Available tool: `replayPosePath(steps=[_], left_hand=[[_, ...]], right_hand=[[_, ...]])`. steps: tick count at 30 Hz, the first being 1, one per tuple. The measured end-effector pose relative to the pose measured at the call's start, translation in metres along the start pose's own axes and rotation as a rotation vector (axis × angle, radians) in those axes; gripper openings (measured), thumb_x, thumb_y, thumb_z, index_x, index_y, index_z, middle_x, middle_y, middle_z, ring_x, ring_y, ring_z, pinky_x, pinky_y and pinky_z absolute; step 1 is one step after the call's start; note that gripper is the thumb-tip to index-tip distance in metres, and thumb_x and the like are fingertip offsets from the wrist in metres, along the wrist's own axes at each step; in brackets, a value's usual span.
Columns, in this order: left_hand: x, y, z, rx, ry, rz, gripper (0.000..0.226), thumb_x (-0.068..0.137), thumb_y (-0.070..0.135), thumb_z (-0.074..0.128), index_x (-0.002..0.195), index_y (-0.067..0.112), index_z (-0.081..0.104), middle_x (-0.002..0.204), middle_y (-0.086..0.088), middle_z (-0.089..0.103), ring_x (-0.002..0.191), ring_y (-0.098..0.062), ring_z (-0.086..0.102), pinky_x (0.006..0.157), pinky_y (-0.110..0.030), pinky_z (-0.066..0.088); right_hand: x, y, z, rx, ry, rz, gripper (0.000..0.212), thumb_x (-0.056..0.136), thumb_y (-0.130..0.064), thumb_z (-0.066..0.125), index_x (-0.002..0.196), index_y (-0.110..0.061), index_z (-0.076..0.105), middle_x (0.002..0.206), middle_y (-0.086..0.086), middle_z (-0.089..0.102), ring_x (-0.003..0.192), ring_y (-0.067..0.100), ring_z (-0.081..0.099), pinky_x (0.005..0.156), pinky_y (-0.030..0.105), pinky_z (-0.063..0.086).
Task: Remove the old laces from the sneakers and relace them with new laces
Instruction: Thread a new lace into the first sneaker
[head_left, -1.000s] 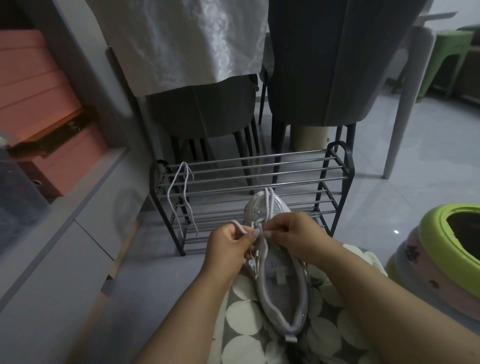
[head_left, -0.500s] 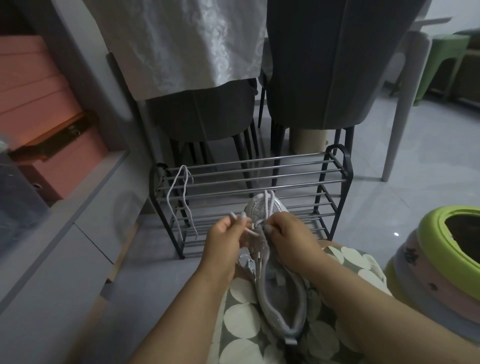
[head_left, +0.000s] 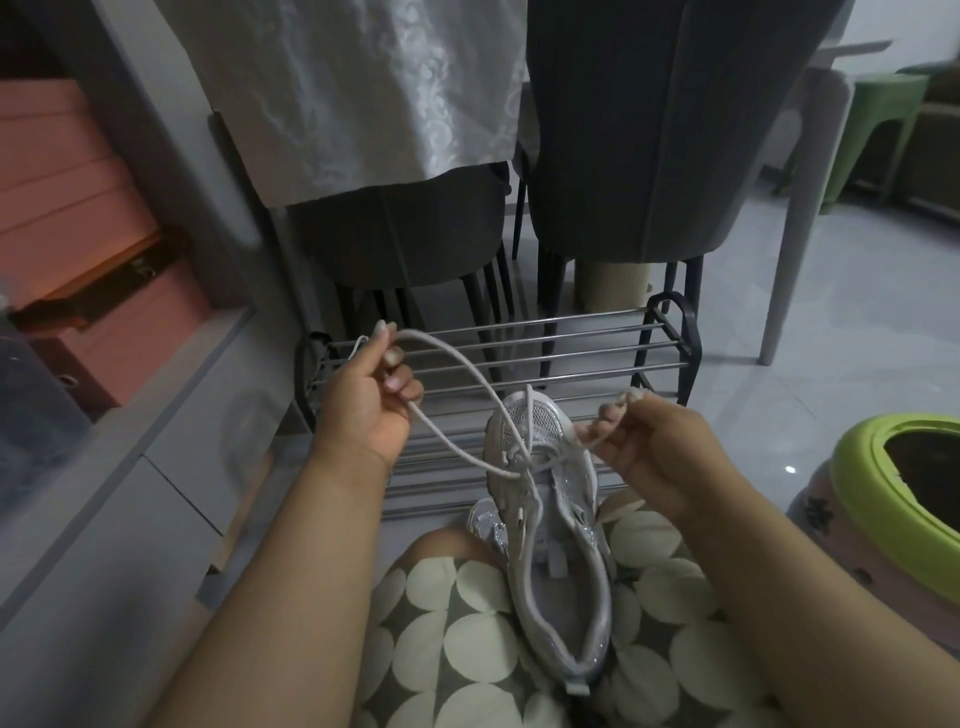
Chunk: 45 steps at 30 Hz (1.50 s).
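Here both hands (head_left: 369, 400) (head_left: 649, 447) pinch the lace (head_left: 467, 376) above the sneaker (head_left: 550, 519).

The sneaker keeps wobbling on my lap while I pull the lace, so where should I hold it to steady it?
Judging by its pose, grip the sneaker across the heel collar, from the right side. It lies lengthwise on the lap, toe away, and the lace runs out near the toe, so the open heel is free. The left hand and right hand both hold the lace.
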<state>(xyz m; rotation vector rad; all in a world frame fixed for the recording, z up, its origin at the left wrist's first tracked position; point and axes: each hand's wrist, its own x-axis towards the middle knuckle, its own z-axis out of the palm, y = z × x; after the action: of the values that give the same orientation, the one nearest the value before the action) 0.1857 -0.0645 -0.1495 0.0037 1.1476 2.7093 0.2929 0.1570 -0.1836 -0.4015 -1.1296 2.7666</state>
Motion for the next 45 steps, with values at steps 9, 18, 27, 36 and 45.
replayPosePath(steps=[9, 18, 27, 36, 45], left_hand=[[-0.017, 0.006, -0.017, 0.009, 0.115, 0.047, 0.033, 0.092, 0.017, 0.058, 0.059, 0.021, 0.067, 0.051, 0.009, 0.047, 0.037, -0.001, 0.037, 0.039, -0.014, 0.029], [-0.035, -0.009, -0.041, 0.281, 0.142, -0.14, 0.016, 0.071, 0.017, 0.071, 0.077, 0.015, 0.057, 0.048, 0.007, 0.045, 0.034, -0.002, 0.036, 0.039, -0.015, 0.037], [-0.043, -0.027, -0.037, 0.387, 0.06, -0.226, 0.011, 0.08, 0.004, 0.066, 0.083, 0.009, 0.058, 0.045, 0.004, 0.038, 0.035, -0.006, 0.034, 0.048, -0.022, 0.049], [-0.05, -0.045, -0.038, 0.688, -0.047, -0.261, 0.013, 0.075, 0.012, 0.073, 0.085, 0.007, 0.066, 0.049, 0.007, 0.053, 0.045, -0.007, 0.047, 0.051, -0.02, 0.048], [-0.054, -0.058, -0.028, 0.672, -0.085, -0.225, 0.003, 0.086, 0.007, 0.065, 0.083, 0.006, 0.064, 0.055, -0.001, 0.061, 0.059, -0.015, 0.063, 0.072, -0.03, 0.054]], right_hand=[[-0.006, -0.011, -0.004, -1.985, -0.242, -0.268, 0.027, 0.094, -0.041, 0.046, 0.083, -0.02, 0.06, 0.083, -0.001, 0.058, 0.073, 0.015, 0.056, 0.071, 0.035, 0.052], [-0.007, -0.021, -0.008, -0.392, -0.119, -0.097, 0.036, 0.101, -0.023, 0.036, 0.077, -0.002, 0.054, 0.076, 0.01, 0.06, 0.077, 0.024, 0.059, 0.081, 0.034, 0.052], [-0.013, -0.016, -0.014, -1.878, -0.217, -0.262, 0.017, 0.084, -0.04, 0.065, 0.086, -0.026, 0.055, 0.067, -0.011, 0.053, 0.058, 0.006, 0.048, 0.056, 0.023, 0.042], [-0.008, -0.013, -0.017, -0.45, -0.178, -0.079, 0.024, 0.097, -0.018, 0.043, 0.086, -0.001, 0.055, 0.081, 0.012, 0.06, 0.081, 0.025, 0.059, 0.084, 0.034, 0.052], [-0.017, -0.013, -0.008, -1.538, -0.103, -0.309, 0.022, 0.09, -0.033, 0.06, 0.08, -0.017, 0.048, 0.059, -0.008, 0.048, 0.05, 0.01, 0.04, 0.05, 0.019, 0.037]])
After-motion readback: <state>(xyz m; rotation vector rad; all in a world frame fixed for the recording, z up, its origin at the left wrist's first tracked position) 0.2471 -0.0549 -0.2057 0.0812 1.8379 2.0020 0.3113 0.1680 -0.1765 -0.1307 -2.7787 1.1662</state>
